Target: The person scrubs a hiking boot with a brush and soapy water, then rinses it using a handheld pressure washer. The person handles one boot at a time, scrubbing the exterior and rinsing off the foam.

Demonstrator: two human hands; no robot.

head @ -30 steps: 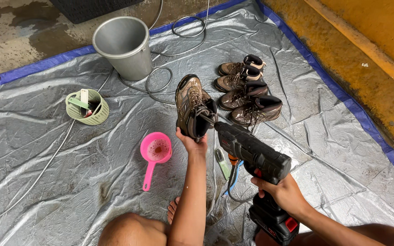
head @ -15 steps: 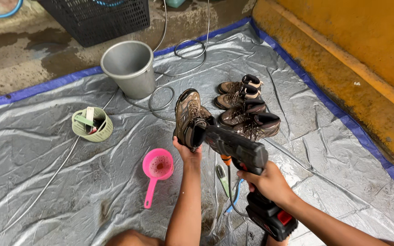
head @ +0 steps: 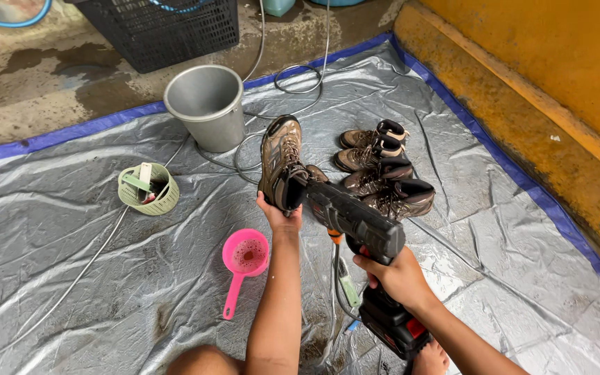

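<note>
centrally in the frame, the left hand [head: 279,214] has its fingers wrapped around the heel of a brown hiking boot [head: 280,161], holding it up with the toe pointing toward the top of the picture and the laces facing the camera. just to the right and lower, the right hand [head: 392,274] is clenched on the grip of a black spray gun [head: 355,217], whose front end lies against the boot's ankle opening; whether the nozzle actually touches the boot is hard to tell. a black and red battery block [head: 394,328] sits under that fist, near the bottom edge.

beyond the boot, right of centre, three more boots [head: 382,167] lie packed together on the silver tarp [head: 71,236]. a pink ladle [head: 243,260] rests on the tarp left of the left forearm. farther left stands a small green basket [head: 148,187] with brushes in it. a grey metal bucket [head: 206,104] stands in the upper middle, with a looped hose [head: 300,80] beside it. a black crate [head: 164,28] fills the top left, and an orange wall [head: 557,83] runs down the right side.
</note>
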